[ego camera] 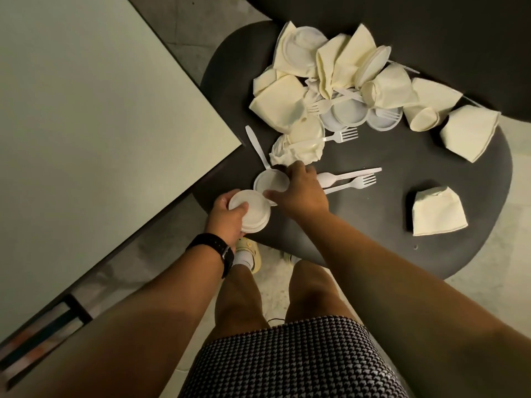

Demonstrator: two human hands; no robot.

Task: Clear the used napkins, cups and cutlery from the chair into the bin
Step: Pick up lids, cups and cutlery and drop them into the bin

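Observation:
A dark round chair seat [402, 156] carries a heap of cream napkins [287, 101], white lids and cups [385, 84] at its far side. My left hand [227, 216] grips a small stack of white lids [253, 211] at the seat's near left edge. My right hand [301, 188] rests its fingers on another white lid [268, 182] lying on the seat beside the stack. A white plastic knife [257, 146] lies just beyond that lid. A spoon [327, 177], a fork [356, 182] and a second knife lie right of my right hand. No bin is visible.
A pale table top [86, 139] fills the left side, its corner close to the chair. A folded napkin [436, 211] sits alone at the seat's right, another [468, 133] further back. The chair's dark backrest [431, 30] rises behind the heap. My legs and shoes stand below.

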